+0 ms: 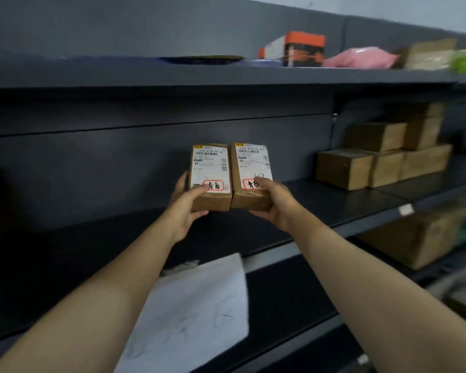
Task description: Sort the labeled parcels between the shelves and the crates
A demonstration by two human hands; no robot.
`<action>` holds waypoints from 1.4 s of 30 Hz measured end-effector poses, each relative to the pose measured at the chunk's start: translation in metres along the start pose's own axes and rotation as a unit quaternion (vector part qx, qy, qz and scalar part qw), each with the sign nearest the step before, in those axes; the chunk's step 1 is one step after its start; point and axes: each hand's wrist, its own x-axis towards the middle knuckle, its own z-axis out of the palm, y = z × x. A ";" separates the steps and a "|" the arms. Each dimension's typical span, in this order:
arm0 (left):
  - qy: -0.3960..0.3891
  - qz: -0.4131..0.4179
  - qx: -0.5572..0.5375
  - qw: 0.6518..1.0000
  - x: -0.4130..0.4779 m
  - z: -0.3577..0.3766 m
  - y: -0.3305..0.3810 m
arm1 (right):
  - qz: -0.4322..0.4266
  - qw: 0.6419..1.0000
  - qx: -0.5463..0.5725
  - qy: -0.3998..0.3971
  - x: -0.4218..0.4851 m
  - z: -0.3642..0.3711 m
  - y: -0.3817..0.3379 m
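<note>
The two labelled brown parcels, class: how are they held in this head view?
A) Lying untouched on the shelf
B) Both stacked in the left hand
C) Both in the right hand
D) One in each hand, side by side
D: the left hand grips the left parcel and the right hand grips the right parcel, the two labels facing the camera side by side.

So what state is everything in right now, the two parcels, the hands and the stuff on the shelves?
Left parcel, upright, label out, gripped by left hand.
Right parcel, upright beside it, gripped by right hand.
Brown boxes, stacked on the middle shelf.
Orange box, resting on the top shelf.
Pink bag, lying beside it.
White sheet, lying on a lower shelf.
</note>
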 end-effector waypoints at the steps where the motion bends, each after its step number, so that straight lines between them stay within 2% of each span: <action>1: -0.019 -0.002 0.006 1.000 -0.001 0.033 -0.004 | -0.012 1.000 -0.002 0.020 -0.006 -0.034 -0.009; 7: -0.121 -0.058 0.043 0.990 -0.031 0.260 -0.059 | -0.042 0.980 -0.030 0.193 -0.072 -0.259 -0.049; 12: -0.234 -0.114 0.031 0.965 -0.091 0.443 -0.123 | -0.026 0.943 -0.071 0.323 -0.167 -0.438 -0.059; 17: -0.355 -0.155 0.079 0.918 -0.154 0.590 -0.187 | -0.001 0.877 -0.114 0.468 -0.270 -0.579 -0.040; 24: -0.502 -0.200 0.133 0.831 -0.249 0.766 -0.282 | 0.051 0.771 -0.085 0.629 -0.388 -0.728 -0.017; 30: -0.593 -0.243 0.187 0.744 -0.328 0.885 -0.346 | 0.154 0.672 -0.116 0.715 -0.473 -0.819 -0.001; 35: -0.636 -0.255 0.256 0.682 -0.398 0.940 -0.393 | 0.257 0.603 -0.103 0.748 -0.547 -0.878 0.038; 38: -0.640 -0.271 0.294 0.656 -0.430 0.960 -0.424 | 0.297 0.589 -0.071 0.748 -0.573 -0.919 0.062; 42: -0.619 -0.283 0.332 0.653 -0.465 0.990 -0.470 | 0.340 0.613 0.008 0.713 -0.590 -0.984 0.106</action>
